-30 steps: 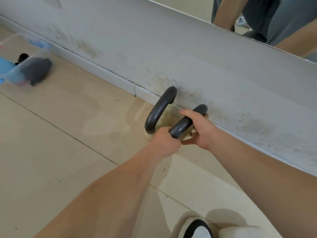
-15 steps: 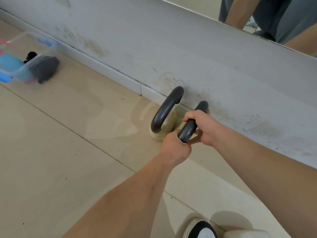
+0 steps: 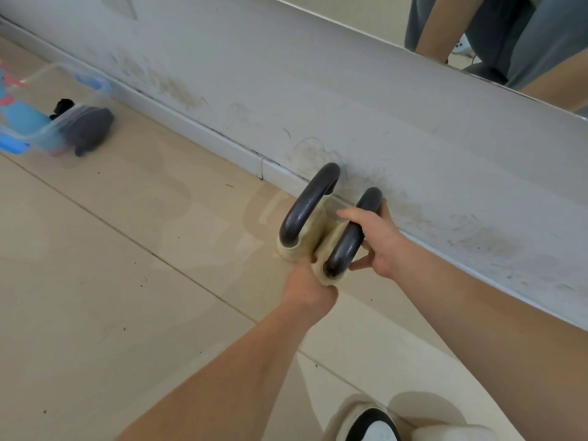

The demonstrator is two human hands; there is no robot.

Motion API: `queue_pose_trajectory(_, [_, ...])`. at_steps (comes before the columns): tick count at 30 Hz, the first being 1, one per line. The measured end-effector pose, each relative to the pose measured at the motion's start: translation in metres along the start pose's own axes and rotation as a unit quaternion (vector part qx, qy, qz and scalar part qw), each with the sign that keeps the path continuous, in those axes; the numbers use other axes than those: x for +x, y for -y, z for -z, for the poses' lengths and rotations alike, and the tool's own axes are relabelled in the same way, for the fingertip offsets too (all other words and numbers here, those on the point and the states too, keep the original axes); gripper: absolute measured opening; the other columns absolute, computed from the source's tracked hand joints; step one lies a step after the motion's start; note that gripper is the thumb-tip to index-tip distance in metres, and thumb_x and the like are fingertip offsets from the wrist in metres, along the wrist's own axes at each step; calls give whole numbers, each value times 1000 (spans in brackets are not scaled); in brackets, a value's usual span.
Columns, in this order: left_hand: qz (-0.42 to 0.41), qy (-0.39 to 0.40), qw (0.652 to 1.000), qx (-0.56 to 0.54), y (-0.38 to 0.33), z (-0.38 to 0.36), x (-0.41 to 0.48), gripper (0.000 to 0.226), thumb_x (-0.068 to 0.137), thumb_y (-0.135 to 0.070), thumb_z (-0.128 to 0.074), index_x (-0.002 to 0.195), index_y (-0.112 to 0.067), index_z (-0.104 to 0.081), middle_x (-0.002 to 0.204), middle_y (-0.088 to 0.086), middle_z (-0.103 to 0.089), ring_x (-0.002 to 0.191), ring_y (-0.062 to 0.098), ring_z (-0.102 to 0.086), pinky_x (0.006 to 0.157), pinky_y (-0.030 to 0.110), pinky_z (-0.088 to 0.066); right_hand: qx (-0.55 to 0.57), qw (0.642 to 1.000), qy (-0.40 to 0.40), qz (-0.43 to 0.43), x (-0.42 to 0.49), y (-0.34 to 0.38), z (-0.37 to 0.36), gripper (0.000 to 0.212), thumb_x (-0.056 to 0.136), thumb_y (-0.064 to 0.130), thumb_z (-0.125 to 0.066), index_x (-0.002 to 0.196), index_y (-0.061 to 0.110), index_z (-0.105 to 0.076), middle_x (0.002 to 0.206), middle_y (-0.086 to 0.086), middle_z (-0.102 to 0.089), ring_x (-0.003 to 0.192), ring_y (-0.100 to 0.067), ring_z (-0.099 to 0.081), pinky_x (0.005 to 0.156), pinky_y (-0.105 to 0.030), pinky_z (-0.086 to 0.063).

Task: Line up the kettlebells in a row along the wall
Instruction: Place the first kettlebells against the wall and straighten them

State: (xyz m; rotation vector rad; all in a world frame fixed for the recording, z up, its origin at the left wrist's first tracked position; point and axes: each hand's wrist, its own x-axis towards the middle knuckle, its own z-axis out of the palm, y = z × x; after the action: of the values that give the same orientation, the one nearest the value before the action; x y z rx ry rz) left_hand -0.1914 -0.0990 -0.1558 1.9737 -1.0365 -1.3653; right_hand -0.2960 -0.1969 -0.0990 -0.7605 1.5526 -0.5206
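Right hand [image 3: 378, 240] fingers [image 3: 351, 215] curled loosely over dark handle of near kettlebell [image 3: 348, 240], thumb beneath. Left hand [image 3: 310, 286] fingers hidden, pressed against its cream base; closure cannot tell. Second kettlebell [image 3: 305, 208] touching, just left of fingers. Both on floor [image 3: 127, 281] against wall [image 3: 381, 122].

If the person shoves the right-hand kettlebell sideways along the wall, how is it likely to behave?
The right-hand kettlebell probably slides stiffly rather than rolls, since it sits upright on smooth tile. Likely heavy for its size: both the left hand and right hand attend it. It touches the left kettlebell, so may nudge it.
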Motion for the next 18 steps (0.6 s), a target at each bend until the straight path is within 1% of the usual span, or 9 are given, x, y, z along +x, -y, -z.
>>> queue_pose_trajectory(3, [79, 25, 996, 39, 22, -1, -11, 52, 87, -23, -64, 135, -25, -44, 120, -4, -58, 99, 19, -62, 79, 28, -52, -8, 1000, -1, 3, -4, 0, -4, 118, 64, 49, -93, 157, 46, -19, 143, 8, -55, 116, -26, -62, 95, -73, -50])
queue_pose_trajectory(4, [82, 36, 996, 26, 22, -3, -13, 55, 88, -27, -65, 139, -25, -43, 125, -4, -56, 104, 19, -60, 83, 28, -50, -17, 1000, -1, 4, -5, 1, -5, 113, 67, 44, -93, 154, 44, -22, 139, 6, -56, 114, -28, -62, 95, -73, -50])
queue_pose_trajectory(6, [34, 35, 998, -32, 12, -8, -10, 54, 86, -31, -68, 135, -30, -48, 121, -9, -62, 100, 15, -62, 85, 29, -52, -26, 999, -17, 6, -5, 4, -8, 93, 76, 21, -84, 148, 39, -28, 128, -1, -59, 105, -32, -65, 91, -71, -53])
queue_pose_trajectory(7, [4, 38, 996, -75, 3, -10, -8, 50, 84, -31, -69, 131, -33, -51, 116, -10, -66, 97, 12, -65, 85, 29, -54, -24, 999, -29, 8, -5, 5, -9, 84, 79, 10, -75, 146, 36, -31, 119, -4, -59, 96, -32, -65, 88, -67, -57])
queue_pose_trajectory(9, [-26, 60, 987, -146, -13, -15, -4, 49, 81, -33, -71, 127, -37, -55, 109, -10, -70, 96, 10, -67, 82, 27, -55, -7, 999, -43, 14, -3, 6, -10, 76, 78, -2, -63, 141, 33, -38, 104, -6, -57, 82, -28, -61, 77, -51, -61])
queue_pose_trajectory(11, [-36, 77, 986, -141, -22, -20, 0, 44, 82, -30, -70, 124, -34, -57, 104, -9, -71, 90, 11, -67, 74, 24, -54, -5, 999, -44, 28, -1, 6, -8, 69, 75, -4, -60, 134, 29, -45, 101, -8, -56, 79, -27, -57, 69, -41, -56])
queue_pose_trajectory(14, [-46, 62, 992, -102, -24, -29, 1, 44, 81, -12, -58, 121, -30, -57, 90, -8, -64, 75, 13, -61, 62, 21, -48, 15, 998, -44, 40, 5, 0, -6, 63, 70, -5, -59, 123, 28, -51, 101, -11, -55, 82, -29, -54, 71, -42, -53])
queue_pose_trajectory(16, [-55, 36, 994, -91, -26, -31, 3, 45, 80, -10, -55, 119, -32, -58, 91, -6, -67, 75, 13, -62, 62, 20, -48, 58, 996, -59, 39, 6, -5, -10, 66, 63, -4, -58, 119, 31, -53, 100, -12, -55, 82, -31, -55, 70, -44, -54])
queue_pose_trajectory(18, [-61, 33, 996, -63, -28, -30, 5, 34, 82, -11, -56, 110, -30, -61, 85, -4, -67, 66, 10, -59, 55, 19, -45, 100, 991, -83, 37, 6, -7, -13, 74, 57, -2, -57, 122, 33, -53, 99, -11, -56, 81, -34, -56, 70, -44, -54])
